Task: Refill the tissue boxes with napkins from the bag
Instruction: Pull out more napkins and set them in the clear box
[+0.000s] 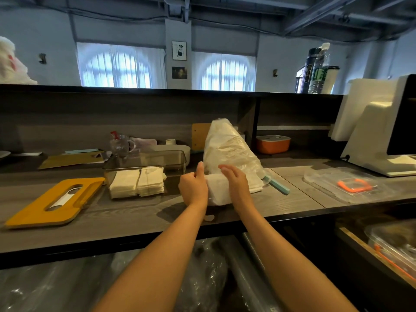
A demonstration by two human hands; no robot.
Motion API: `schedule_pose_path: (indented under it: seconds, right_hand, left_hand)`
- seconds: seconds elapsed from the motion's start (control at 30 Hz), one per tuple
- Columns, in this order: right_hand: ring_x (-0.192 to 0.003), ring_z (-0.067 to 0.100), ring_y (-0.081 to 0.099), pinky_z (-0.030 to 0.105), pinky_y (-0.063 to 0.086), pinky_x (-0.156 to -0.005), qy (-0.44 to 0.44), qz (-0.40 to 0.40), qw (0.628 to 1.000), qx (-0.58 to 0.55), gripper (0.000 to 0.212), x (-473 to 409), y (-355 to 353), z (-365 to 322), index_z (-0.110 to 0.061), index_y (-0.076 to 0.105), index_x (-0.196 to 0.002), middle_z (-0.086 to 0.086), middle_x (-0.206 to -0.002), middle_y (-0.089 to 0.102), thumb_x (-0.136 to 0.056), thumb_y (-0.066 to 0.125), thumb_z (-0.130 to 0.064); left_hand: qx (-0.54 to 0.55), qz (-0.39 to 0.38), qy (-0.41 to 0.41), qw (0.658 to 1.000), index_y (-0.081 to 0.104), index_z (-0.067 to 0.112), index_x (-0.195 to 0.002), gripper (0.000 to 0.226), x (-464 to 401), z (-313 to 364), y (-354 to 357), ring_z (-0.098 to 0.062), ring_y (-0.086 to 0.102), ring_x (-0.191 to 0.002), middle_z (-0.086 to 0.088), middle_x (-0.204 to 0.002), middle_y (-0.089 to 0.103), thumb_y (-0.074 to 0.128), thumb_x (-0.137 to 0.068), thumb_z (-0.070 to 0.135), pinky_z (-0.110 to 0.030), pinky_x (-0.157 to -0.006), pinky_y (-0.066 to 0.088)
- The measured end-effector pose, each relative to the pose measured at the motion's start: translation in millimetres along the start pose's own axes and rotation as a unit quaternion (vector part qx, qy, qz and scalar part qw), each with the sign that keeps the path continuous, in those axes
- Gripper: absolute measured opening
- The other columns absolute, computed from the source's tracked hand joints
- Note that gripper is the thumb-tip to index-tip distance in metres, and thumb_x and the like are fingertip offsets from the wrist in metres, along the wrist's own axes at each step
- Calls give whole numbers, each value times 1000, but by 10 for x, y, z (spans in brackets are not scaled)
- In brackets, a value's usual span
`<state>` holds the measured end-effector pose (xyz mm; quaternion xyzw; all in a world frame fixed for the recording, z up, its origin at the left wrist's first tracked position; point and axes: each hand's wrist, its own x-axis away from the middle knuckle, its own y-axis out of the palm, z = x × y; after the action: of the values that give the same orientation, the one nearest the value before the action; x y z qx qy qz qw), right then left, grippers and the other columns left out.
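On the tabletop [144, 212], clear tissue box [144, 170] holding two napkin stacks [137, 183], plastic bag [227, 149] of napkins upright beside it, left hand [193, 188] and right hand [234, 183] curled around a napkin bundle [218, 192], bundle's far end hidden by bag.

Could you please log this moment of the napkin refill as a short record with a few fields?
left hand: left hand grips the near end of a napkin stack, thumb up
right hand: right hand rests curled over the same stack
bag: plastic bag of napkins stands just behind the hands
tissue box: clear box, lid off, partly filled with napkins
lid: yellow lid lies flat, left of the box
surface: grey wood counter
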<state>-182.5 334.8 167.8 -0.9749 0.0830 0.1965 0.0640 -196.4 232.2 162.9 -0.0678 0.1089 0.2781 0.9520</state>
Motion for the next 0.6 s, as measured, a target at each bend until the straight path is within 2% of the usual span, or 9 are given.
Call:
schedule_pose_path:
  seconds: [0.03,0.1,0.2,0.33,0.43,0.53,0.6]
  right_hand:
    - [-108,9,53,14,38,-77,-5,-20,1000,14,39,6,11,11,-16,62,-124,-6,-117,57,-88,54,-28]
    - [-105,12,50,17,40,-71,19,-39,998,35,45,-1,30,28,-20,55,-129,-1,-123,52,-83,54,-16]
    - [-100,9,49,17,42,-73,66,-2,998,2,45,-39,6,60,-17,54,-130,0,-121,51,-87,56,-2]
    - [-110,19,51,29,47,-84,122,92,983,-106,45,-98,-93,137,-16,55,-129,4,-122,53,-87,65,-4]
    - [-115,24,53,37,51,-91,151,155,955,-203,49,-118,-148,156,-19,58,-128,5,-127,54,-83,73,-8]
    - [-118,28,55,46,51,-99,148,173,946,-232,45,-118,-166,164,-19,63,-122,8,-130,57,-80,76,-10]
    - [-117,28,58,44,53,-96,132,138,958,-214,41,-115,-142,137,-15,62,-126,9,-129,59,-87,70,-14]
  left_hand:
    - [16,7,-11,1000,56,13,-61,51,-11,-8,-7,-11,55,-61,-1,-65,58,53,-98,48,-23,-52,38]
    - [43,21,-38,998,56,12,-63,52,-32,-11,-13,-13,57,-64,-2,-67,59,53,-97,50,-24,-53,40]
    - [39,-4,-55,998,54,11,-63,52,-44,-21,-22,-14,53,-63,0,-64,54,56,-93,55,-26,-57,40]
    - [19,-129,-17,991,63,19,-80,27,9,-32,-31,-16,60,-78,5,-77,63,65,-92,43,-32,-74,51]
    - [58,-262,-25,963,70,20,-91,8,76,-15,-59,-19,68,-87,-1,-90,71,71,-90,28,-33,-72,58]
    - [62,-360,-54,929,69,14,-109,21,84,-2,-68,-23,70,-93,-8,-103,73,70,-90,19,-36,-74,59]
    - [60,-377,-69,922,64,14,-114,24,78,29,-67,-22,69,-96,-7,-105,71,67,-90,18,-32,-76,56]
